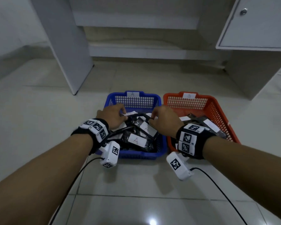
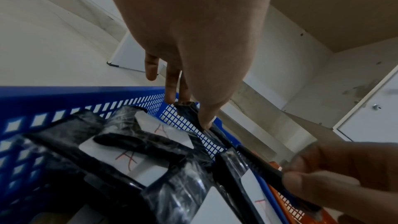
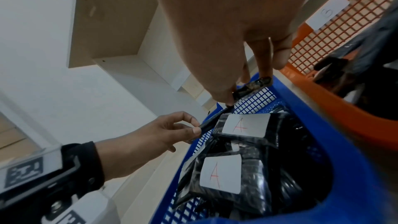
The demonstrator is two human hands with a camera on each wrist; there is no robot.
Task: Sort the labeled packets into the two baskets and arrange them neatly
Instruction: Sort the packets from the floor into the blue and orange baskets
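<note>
- The left hand (image 1: pixel 113 115) pinches one end of a black packet (image 1: pixel 137 114) between thumb and fingertips, over the blue basket (image 1: pixel 135 100).
- The right hand (image 1: pixel 165 120) pinches the packet's other end.
- The orange basket (image 1: pixel 216 109) sits just beside, holding more packets.

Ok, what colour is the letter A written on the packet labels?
Red, on white labels; clearest in the right wrist view.

- The left hand (image 2: pixel 193 43) pinches one end of a thin black plastic-wrapped packet (image 2: pixel 243 152) over the blue plastic mesh basket (image 2: pixel 64 96).
- The right hand (image 2: pixel 344 176) pinches its other end.
- Black wrapped packets with white labels marked a red A (image 2: pixel 129 157) lie in the basket.
- An orange mesh basket (image 2: pixel 288 205) stands just beside it.
</note>
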